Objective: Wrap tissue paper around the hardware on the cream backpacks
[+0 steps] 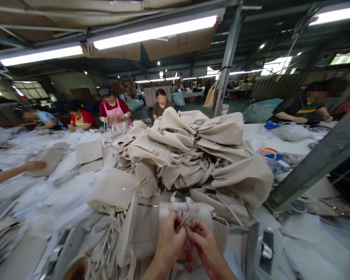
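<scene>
A cream handbag (151, 229) lies in front of me at the bottom centre. My left hand (169, 241) and my right hand (202, 243) are both closed in a pinch on its thin strap (183, 212), near a small metal clasp between the fingers. Just behind it rises a big heap of several similar cream handbags (192, 155). Loose cream straps (111, 249) lie to the left of my hands.
White sheets cover the long table (46, 194). A co-worker's hand (35, 166) rests on a bag at left. Several people sit along the far side (113, 111) and at right (303, 107). A slanted metal post (317, 163) crosses the right.
</scene>
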### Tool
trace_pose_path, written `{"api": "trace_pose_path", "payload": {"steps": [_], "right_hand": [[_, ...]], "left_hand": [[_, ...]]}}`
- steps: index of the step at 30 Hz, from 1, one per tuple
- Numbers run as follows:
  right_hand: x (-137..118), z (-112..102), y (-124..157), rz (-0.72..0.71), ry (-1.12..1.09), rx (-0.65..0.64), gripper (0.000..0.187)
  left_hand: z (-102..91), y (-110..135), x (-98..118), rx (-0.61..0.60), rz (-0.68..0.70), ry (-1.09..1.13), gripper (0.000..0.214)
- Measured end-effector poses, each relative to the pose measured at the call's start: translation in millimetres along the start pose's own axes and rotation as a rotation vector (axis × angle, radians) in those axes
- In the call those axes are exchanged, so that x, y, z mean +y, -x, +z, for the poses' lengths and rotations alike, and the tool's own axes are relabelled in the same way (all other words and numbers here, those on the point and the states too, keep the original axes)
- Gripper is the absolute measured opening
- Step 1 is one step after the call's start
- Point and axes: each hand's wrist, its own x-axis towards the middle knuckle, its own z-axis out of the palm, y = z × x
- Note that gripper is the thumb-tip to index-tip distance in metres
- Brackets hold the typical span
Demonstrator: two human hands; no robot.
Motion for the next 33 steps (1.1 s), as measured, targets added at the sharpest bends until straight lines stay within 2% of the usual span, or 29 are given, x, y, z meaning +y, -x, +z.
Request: {"api": "trace_pose_path", "payload": {"steps": [3, 7, 10, 12, 19, 24, 29, 33], "right_hand": [[4, 2, -2, -0.007, -0.017, 0.095, 0.033], [3, 6, 3, -0.003, 0.027, 0.081, 0.034], [1, 8, 7, 0.019, 0.034, 0.038, 0.034], [0, 9, 8, 0.042, 0.038, 0.027, 0.034], [6, 6, 1, 0.063, 0.119, 0.029, 0.033], [12, 4, -2, 0.018, 0.206, 0.031, 0.042], [7, 10, -3, -0.030, 0.290, -0.004, 0.048], [5, 12, -8, -0.114, 0.276, -0.027, 0.042]], "left_hand": [[1.7, 5, -3, 0.045, 0.069, -0.193, 0.013], [3.4, -1, -6, 0.043, -0.065, 0.046, 0.012], [3.6, -9, -11, 0.090, -0.148, 0.272, 0.019], [2.7, -12, -13, 0.105, -0.190, 0.348, 0.022], [-4.2, -7, -13, 0.088, -0.266, 0.398, 0.022], [-9.4, -5, -11, 0.107, -0.287, 0.407, 0.023], [-13.2, 2, -10, 0.043, -0.360, 0.457, 0.032], [-7.5, 14, -17, -0.072, -0.489, 0.551, 0.045]]}}
